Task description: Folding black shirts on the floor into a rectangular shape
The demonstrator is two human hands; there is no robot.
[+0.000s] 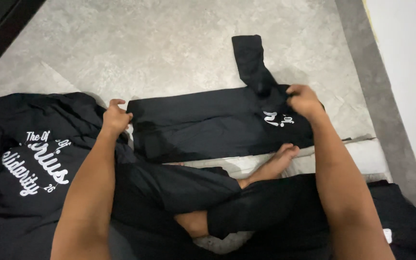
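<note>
On the grey floor (169, 43) in front of your crossed legs lies the black shirt (208, 123), folded into a long band running left to right, with one sleeve (250, 60) sticking up and away from its far edge near the right end. Your left hand (115, 117) pinches the band's left end, fingers closed on the fabric's upper corner. Your right hand (303, 100) is clenched on the cloth at the right end, just where the sleeve joins, above a patch of white lettering. Your bare foot (278, 162) rests just below the band, on a pale cloth (362, 156). To the left sits a heap of black garments (20, 159) with white script, near your left forearm.
</note>
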